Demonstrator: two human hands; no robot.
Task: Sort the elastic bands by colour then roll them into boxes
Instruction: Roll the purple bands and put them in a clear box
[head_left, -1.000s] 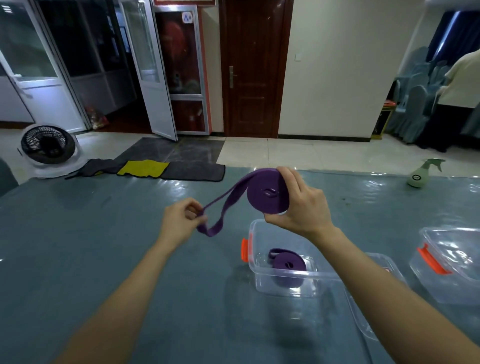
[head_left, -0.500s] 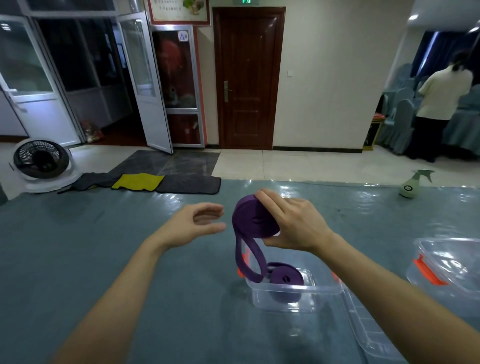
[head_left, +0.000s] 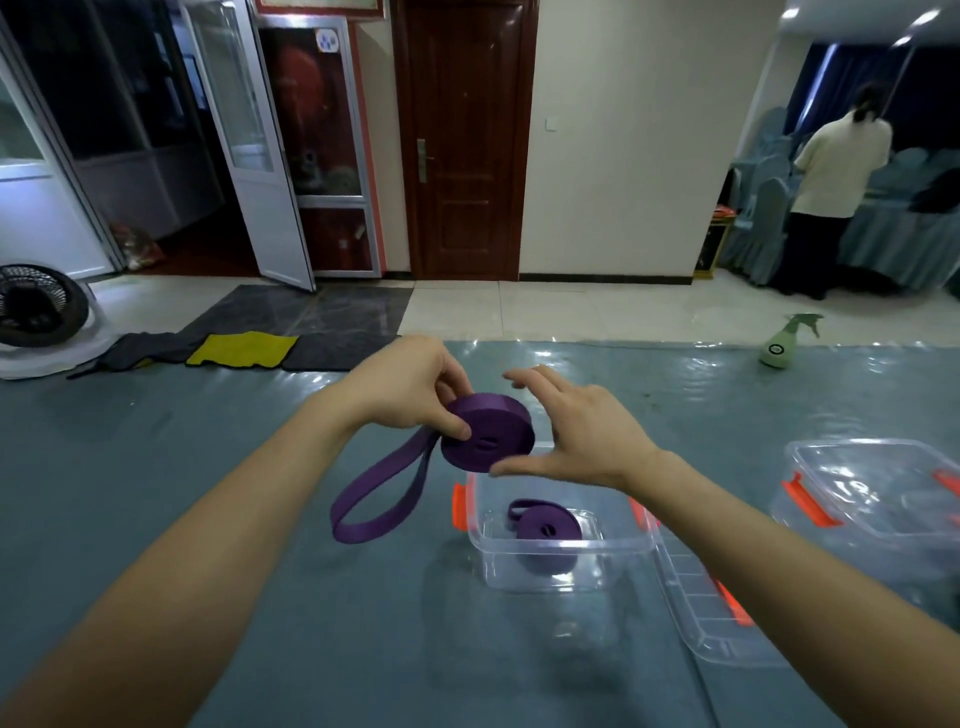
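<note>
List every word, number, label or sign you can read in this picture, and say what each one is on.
No text here can be read.
The sticker on the glass door: blue and white, too blurred.
The framed sign above it: cut off by the picture's edge.
The label on the spray bottle: a dark round mark, too small.
No print shows on the purple band or the open box.

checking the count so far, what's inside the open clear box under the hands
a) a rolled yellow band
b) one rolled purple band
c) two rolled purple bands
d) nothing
b: a single rolled purple band lies in the open clear box, while the other roll is gripped above it by the left hand, its loose end hanging down.
</note>
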